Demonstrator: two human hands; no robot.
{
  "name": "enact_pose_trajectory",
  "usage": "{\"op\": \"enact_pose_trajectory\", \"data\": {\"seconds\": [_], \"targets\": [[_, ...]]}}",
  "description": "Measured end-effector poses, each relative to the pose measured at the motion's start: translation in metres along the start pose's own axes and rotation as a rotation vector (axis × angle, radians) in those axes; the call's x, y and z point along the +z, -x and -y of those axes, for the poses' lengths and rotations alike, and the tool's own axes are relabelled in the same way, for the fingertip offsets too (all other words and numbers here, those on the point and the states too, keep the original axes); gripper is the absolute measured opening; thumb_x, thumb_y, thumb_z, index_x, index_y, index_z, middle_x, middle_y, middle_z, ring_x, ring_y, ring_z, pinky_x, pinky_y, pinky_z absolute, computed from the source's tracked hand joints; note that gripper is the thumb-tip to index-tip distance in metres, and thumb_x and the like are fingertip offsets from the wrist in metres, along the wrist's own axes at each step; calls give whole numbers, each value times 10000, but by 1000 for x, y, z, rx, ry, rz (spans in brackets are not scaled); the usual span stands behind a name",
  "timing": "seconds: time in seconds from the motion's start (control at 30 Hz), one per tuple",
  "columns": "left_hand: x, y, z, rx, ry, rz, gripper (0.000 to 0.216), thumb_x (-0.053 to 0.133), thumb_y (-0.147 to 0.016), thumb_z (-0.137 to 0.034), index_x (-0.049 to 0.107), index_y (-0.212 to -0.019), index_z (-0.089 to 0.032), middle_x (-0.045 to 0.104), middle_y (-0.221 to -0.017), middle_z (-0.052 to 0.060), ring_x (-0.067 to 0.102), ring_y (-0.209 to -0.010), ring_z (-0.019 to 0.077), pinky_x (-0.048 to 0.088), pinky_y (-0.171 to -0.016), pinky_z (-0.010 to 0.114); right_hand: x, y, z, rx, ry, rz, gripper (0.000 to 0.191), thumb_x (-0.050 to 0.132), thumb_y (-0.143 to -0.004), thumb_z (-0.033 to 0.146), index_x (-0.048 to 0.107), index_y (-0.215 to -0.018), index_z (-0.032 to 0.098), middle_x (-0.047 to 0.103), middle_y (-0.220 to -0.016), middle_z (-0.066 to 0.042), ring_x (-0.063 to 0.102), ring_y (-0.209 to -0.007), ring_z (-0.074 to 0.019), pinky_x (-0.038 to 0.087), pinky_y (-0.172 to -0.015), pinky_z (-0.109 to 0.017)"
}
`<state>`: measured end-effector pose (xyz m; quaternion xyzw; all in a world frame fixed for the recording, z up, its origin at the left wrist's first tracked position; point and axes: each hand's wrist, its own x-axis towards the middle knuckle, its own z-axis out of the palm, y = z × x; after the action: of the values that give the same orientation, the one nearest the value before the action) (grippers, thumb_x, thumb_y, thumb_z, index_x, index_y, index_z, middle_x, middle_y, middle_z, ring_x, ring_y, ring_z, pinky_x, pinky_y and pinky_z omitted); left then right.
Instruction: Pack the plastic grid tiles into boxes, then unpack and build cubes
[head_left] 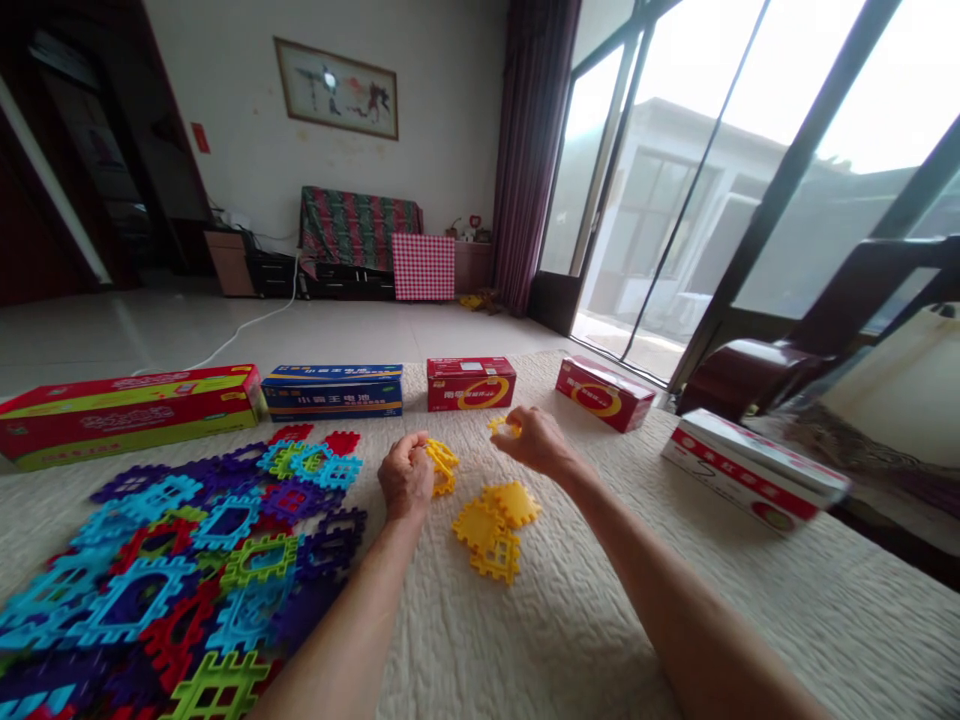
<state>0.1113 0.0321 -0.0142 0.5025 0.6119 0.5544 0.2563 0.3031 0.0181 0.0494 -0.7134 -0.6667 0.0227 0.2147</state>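
Note:
Yellow interlocking plastic tiles with notched edges stand in the grip of my left hand, whose fingers are curled round them. Further right, my right hand pinches another yellow interlocking tile, partly hidden by the fingers. Between and below the hands, several loose yellow tiles lie in a small overlapping heap on the cream quilted cover. To the left of my left forearm spreads a large pile of mixed tiles in blue, purple, red and green.
Along the far edge stand a long red-green box, a blue box and two red boxes, one central, one farther right. A white-red box sits at right, near a dark wooden armrest.

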Motion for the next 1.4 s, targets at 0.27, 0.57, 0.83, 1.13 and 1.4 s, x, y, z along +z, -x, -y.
{"op": "enact_pose_trajectory", "data": {"seconds": [0.27, 0.57, 0.83, 1.13, 1.4], "targets": [[1, 0, 2, 9, 6, -3, 334, 455, -765, -101, 734, -938, -161, 744, -1021, 65, 674, -986, 211, 505, -954, 344, 22, -24, -52, 121, -56, -286, 291, 662, -759, 419, 706, -922, 181, 662, -976, -82, 617, -873, -211, 441, -800, -318], [2, 0, 4, 19, -19, -3, 342, 451, -751, -98, 737, -930, -152, 744, -1010, 75, 676, -971, 229, 510, -938, 366, 41, -29, -63, 103, -27, -292, 322, 645, -764, 425, 703, -957, 174, 667, -1004, -111, 609, -918, -250, 449, -822, -355], [-1, 1, -4, 13, -13, -7, 355, 436, -750, -75, 742, -910, -161, 749, -1001, 70, 682, -974, 208, 512, -931, 330, 36, -16, -50, -149, -275, -491, 190, 537, -829, 307, 674, -882, 187, 672, -949, -76, 625, -788, -188, 472, -775, -333], [0, 1, -5, 46, -48, -20, 363, 427, -736, -73, 748, -885, -156, 756, -971, 70, 687, -949, 207, 506, -919, 304, 34, 20, -14, -376, -609, -44, 218, 557, -770, 217, 661, -961, 213, 676, -930, -37, 631, -837, -167, 502, -658, -263], [1, 1, -1, 100, -62, -5, 381, 411, -739, -83, 747, -900, -163, 759, -940, 65, 691, -916, 199, 518, -879, 288, 59, 10, 12, -512, -473, 49, 481, 545, -706, 55, 622, -1151, 219, 662, -1200, -52, 649, -947, -161, 516, -823, -283]]}}
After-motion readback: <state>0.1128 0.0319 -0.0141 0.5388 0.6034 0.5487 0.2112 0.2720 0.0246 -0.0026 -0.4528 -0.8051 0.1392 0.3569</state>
